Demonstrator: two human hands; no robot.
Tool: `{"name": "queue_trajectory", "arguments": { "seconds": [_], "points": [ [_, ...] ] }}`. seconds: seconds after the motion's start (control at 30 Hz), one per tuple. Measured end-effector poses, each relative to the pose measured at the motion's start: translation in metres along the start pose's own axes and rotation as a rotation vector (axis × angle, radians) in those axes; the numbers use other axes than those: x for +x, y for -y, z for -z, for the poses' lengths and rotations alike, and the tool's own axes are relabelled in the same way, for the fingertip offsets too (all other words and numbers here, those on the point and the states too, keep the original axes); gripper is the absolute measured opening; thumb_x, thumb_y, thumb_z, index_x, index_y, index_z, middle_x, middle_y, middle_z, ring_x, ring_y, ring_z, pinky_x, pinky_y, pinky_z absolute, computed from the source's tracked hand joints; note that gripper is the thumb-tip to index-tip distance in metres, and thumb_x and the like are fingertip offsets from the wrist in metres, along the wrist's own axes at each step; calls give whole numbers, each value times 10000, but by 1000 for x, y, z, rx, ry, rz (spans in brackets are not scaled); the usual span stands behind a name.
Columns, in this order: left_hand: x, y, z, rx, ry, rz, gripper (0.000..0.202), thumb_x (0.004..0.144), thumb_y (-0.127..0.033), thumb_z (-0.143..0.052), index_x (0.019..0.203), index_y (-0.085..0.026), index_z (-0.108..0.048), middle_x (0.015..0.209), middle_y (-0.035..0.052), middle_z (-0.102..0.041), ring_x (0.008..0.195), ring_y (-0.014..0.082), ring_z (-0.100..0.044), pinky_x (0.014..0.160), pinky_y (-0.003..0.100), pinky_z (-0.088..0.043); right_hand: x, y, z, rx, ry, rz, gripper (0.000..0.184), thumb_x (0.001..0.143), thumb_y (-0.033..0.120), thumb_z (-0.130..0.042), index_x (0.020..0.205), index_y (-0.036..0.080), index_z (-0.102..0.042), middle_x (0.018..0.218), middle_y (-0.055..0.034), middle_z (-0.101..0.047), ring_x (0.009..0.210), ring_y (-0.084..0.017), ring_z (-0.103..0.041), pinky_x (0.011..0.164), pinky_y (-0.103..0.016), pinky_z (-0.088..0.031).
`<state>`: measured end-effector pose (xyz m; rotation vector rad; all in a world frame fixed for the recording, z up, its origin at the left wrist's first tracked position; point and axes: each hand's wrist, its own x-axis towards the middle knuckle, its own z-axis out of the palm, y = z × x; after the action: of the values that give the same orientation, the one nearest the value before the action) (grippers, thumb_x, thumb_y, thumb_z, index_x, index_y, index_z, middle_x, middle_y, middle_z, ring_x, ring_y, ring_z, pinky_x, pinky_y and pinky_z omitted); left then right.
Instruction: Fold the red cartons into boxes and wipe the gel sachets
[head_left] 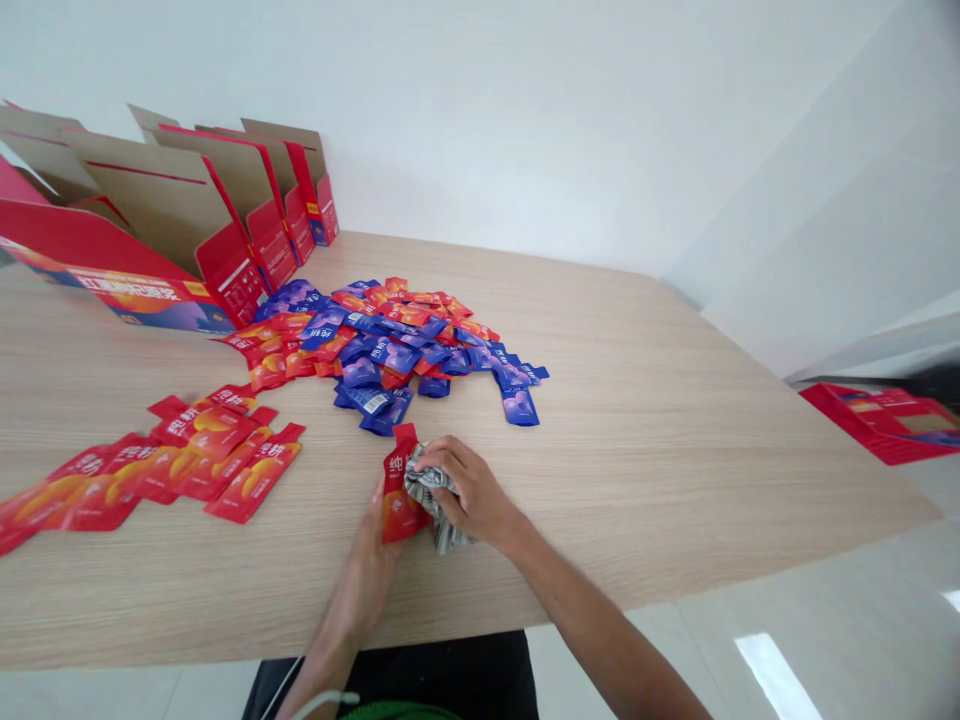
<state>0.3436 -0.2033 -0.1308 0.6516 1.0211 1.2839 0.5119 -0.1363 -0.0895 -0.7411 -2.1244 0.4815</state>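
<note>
Red pouch (397,503) and cloth (424,483) in hands (369,562) (471,488) near table edge (187,654), open room rightward

The held pouch (397,512) is partly covered by a cloth (425,482) and the right hand (466,488), the left hand (371,562) is partly hidden by that pouch, the pouch row (139,477) and front carton (142,288) are cut off at left, and the carton's side print (240,285) cannot be read.

Blk bottoms (457,675), grn top (401,711), wht cord (328,698)
</note>
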Motion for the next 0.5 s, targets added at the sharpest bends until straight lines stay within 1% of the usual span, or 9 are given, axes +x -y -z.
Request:
{"name": "queue_trajectory", "arguments": {
  "seconds": [0.1, 0.17, 0.2, 0.23, 0.3, 0.37, 0.4, 0.47, 0.5],
  "points": [
    [-7, -19, -8, -136, 115, 108, 666, 1026, -524, -585, 1620, -228, -537, 1550, 121, -669, 1423, 311, -625, 1246, 494, -472, 2, 6, 1, 120, -104, -61, 278, 1144, 398, -434, 1190, 230, -651, 1105, -100, -676, 1067, -245, -660, 954, -407, -574],
    [-12, -28, -9, -181, 158, 168, 668, 1008, -504, -633, 1622, -259, -538, 1553, 95, -670, 1439, 308, -608, 1258, 474, -446, 2, 8, 1, 164, -156, -91, 322, 1147, 451, -421, 1161, 223, -648, 1090, -96, -669, 1037, -237, -659, 935, -397, -571],
    [-14, -31, -9, -171, 164, 182, 667, 993, -507, -664, 1606, -266, -560, 1537, 93, -681, 1419, 310, -619, 1237, 458, -461, 3, 9, 1, 178, -177, -105, 327, 1145, 462, -424, 1149, 220, -645, 1081, -94, -667, 1026, -235, -658, 925, -390, -568],
    [-15, -32, -9, -150, 169, 188, 669, 969, -509, -707, 1581, -266, -591, 1505, 99, -699, 1371, 308, -647, 1187, 434, -497, 3, 10, 1, 191, -197, -118, 323, 1143, 464, -431, 1139, 219, -641, 1070, -91, -666, 1017, -232, -658, 915, -382, -564],
    [-15, -31, -6, -109, 184, 178, 681, 900, -499, -813, 1515, -254, -655, 1361, 108, -753, 1159, 260, -715, 987, 347, -580, 3, 11, 1, 222, -237, -146, 307, 1138, 458, -448, 1124, 217, -638, 1054, -84, -664, 999, -225, -657, 904, -367, -554],
    [-14, -25, -4, -110, 186, 149, 704, 815, -475, -913, 1445, -241, -707, 1147, 79, -765, 907, 174, -689, 777, 261, -569, 2, 10, 1, 257, -290, -187, 303, 1129, 468, -471, 1105, 218, -640, 1037, -75, -663, 979, -220, -654, 894, -351, -546],
    [-13, -23, -3, -123, 176, 138, 706, 772, -461, -953, 1402, -235, -730, 1051, 56, -748, 826, 144, -655, 715, 237, -547, 2, 10, 1, 272, -320, -218, 307, 1123, 480, -484, 1097, 219, -642, 1029, -71, -664, 969, -218, -653, 887, -344, -543],
    [-11, -19, -1, -150, 135, 131, 662, 709, -442, -1001, 1286, -210, -773, 936, 29, -723, 754, 122, -631, 686, 224, -539, 1, 8, 0, 306, -385, -308, 318, 1104, 510, -511, 1083, 222, -643, 997, -58, -663, 925, -213, -648, 845, -326, -539],
    [-10, -18, -1, -145, 116, 135, 630, 700, -448, -1006, 1232, -196, -782, 919, 33, -732, 740, 125, -644, 691, 231, -550, 0, 6, 0, 333, -419, -362, 320, 1094, 522, -524, 1081, 225, -641, 969, -47, -659, 881, -207, -639, 802, -314, -534]
  ]
}}
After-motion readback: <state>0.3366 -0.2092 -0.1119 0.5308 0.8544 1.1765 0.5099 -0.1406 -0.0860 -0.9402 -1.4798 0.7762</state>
